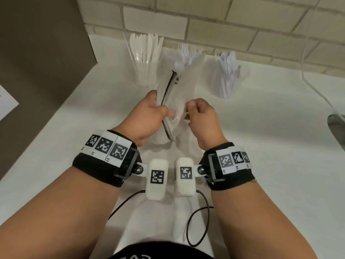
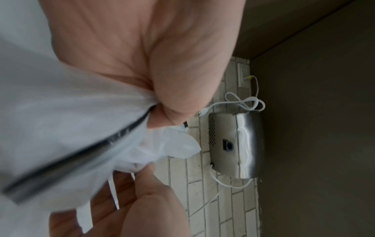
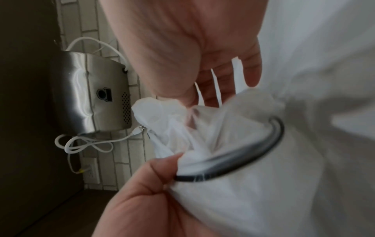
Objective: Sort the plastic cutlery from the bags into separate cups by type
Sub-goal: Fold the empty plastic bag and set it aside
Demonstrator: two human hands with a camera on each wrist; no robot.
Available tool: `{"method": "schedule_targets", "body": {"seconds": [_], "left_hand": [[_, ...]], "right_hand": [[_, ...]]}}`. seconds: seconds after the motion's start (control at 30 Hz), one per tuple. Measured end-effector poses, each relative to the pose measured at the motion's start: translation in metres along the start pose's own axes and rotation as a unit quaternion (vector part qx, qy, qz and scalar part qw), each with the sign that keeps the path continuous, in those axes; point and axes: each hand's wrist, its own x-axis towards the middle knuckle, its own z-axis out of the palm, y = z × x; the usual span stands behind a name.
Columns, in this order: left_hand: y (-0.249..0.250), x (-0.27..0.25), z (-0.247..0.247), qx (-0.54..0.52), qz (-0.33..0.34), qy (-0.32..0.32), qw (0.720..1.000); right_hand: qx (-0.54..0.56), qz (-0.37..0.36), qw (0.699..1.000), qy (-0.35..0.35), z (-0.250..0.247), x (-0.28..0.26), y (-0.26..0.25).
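I hold a crumpled translucent plastic bag [image 1: 179,94] with a black printed line above the white counter [image 1: 261,146]. My left hand [image 1: 160,109] grips its left side, thumb curled over the film [image 2: 162,112]. My right hand [image 1: 190,107] pinches the bag's gathered edge [image 3: 182,102]; thin white strips [image 3: 215,85], maybe cutlery handles, lie across its fingers. At the back stand three clear cups: knives [image 1: 144,68] on the left, forks [image 1: 186,55] in the middle partly behind the bag, spoons [image 1: 228,77] on the right.
A steel appliance [image 1: 336,124] sits at the counter's right edge, with a white cord [image 1: 313,85] running up the brick wall [image 1: 224,25]. A brown panel [image 1: 37,62] bounds the counter on the left, with a sheet of paper [image 1: 5,103] beside it.
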Motion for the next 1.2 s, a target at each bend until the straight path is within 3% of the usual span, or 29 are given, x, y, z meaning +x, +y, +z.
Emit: {"method": "schedule_targets", "body": {"seconds": [0.13, 0.23, 0.33, 0.43, 0.5, 0.57, 0.63, 0.7, 0.77, 0.83, 0.9, 1.0, 1.13, 1.2], "left_hand": [[0.001, -0.003, -0.004, -0.091, -0.02, -0.025, 0.995], [-0.001, -0.005, -0.004, -0.091, -0.012, -0.054, 0.994], [-0.003, -0.006, -0.002, -0.08, 0.004, -0.054, 0.995], [-0.005, -0.005, -0.002, -0.114, 0.007, -0.065, 0.991], [-0.006, -0.003, -0.002, -0.107, 0.013, -0.054, 0.993], [-0.006, 0.0, -0.004, -0.071, 0.034, 0.021, 0.997], [-0.009, 0.005, -0.012, -0.024, 0.056, 0.144, 0.988], [-0.014, 0.011, -0.025, -0.007, 0.068, 0.258, 0.964], [-0.017, 0.012, -0.034, -0.007, 0.055, 0.316, 0.947], [-0.017, 0.013, -0.037, -0.052, 0.005, 0.307, 0.95], [-0.012, 0.014, -0.034, -0.163, -0.071, 0.235, 0.956], [-0.007, 0.014, -0.031, -0.269, -0.119, 0.191, 0.937], [-0.008, 0.015, -0.031, -0.196, -0.114, 0.204, 0.952], [-0.01, 0.014, -0.034, -0.191, -0.119, 0.226, 0.948]], "right_hand": [[0.078, -0.006, 0.996, -0.038, 0.0, -0.005, -0.002], [0.051, 0.0, 0.995, -0.085, -0.001, -0.003, 0.0], [0.035, -0.009, 0.996, -0.083, 0.001, -0.005, 0.001], [0.109, -0.014, 0.99, -0.088, 0.002, -0.007, 0.001], [0.132, -0.022, 0.99, -0.042, 0.0, -0.008, -0.002], [0.131, -0.016, 0.989, 0.06, -0.005, -0.005, -0.001], [0.139, 0.004, 0.978, 0.152, -0.014, -0.001, -0.001], [0.156, 0.015, 0.966, 0.206, -0.027, 0.002, -0.003], [0.187, 0.031, 0.959, 0.209, -0.035, 0.004, -0.003], [0.225, 0.047, 0.962, 0.145, -0.037, 0.004, -0.003], [0.184, 0.051, 0.98, 0.062, -0.03, 0.003, -0.001], [0.158, 0.076, 0.982, 0.072, -0.031, 0.001, -0.001], [0.345, 0.185, 0.918, 0.068, -0.037, 0.007, -0.003], [0.411, 0.214, 0.885, 0.056, -0.034, 0.009, -0.005]]}}
